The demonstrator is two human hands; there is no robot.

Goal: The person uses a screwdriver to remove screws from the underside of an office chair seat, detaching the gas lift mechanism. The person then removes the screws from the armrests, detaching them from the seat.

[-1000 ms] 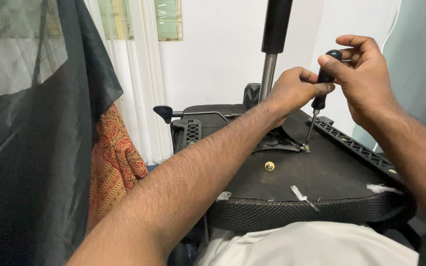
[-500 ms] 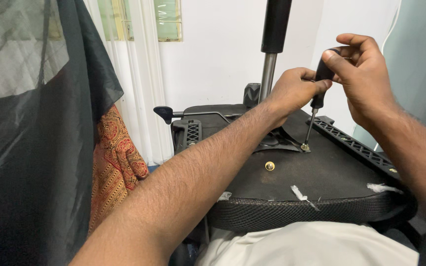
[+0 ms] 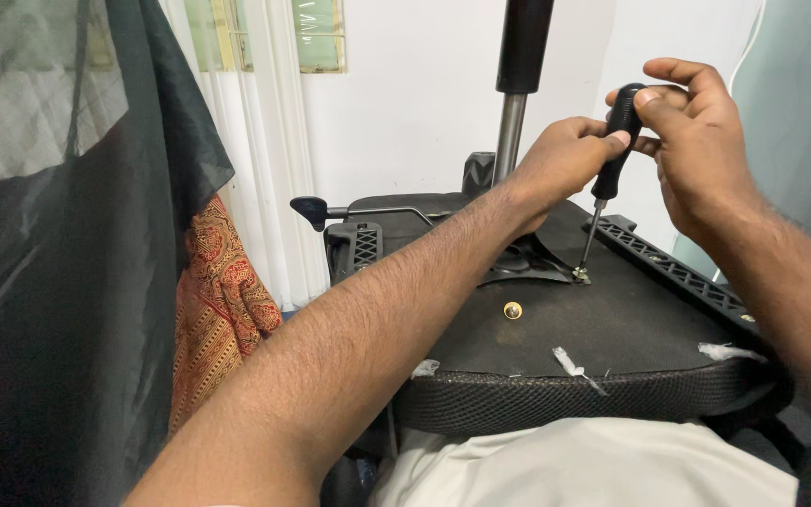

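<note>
1. The right hand point(image 3: 696, 141) has its grip clamped on the top of the black-handled screwdriver with a thin steel shaft point(image 3: 612, 155), thumb and fingertips pinching the handle's upper end.
2. The left hand point(image 3: 556, 169) has its grip together around the lower part of the same handle, thumb tip pressed against it.
3. The screwdriver stands tilted, its tip set on a small metal screw point(image 3: 579, 274) at the edge of the black metal mounting plate point(image 3: 527, 268).
4. The plate sits on the black fabric-covered underside of an upturned chair seat point(image 3: 612, 329), which rests across the person's lap.
5. A round brass-coloured insert point(image 3: 512, 310) lies in the seat underside, near the screw but apart from it.
6. A black-and-steel gas-lift column point(image 3: 516, 84) rises from the plate, just behind the left hand.
7. A black-tipped adjusting lever point(image 3: 316, 211) juts out to the left.
</note>
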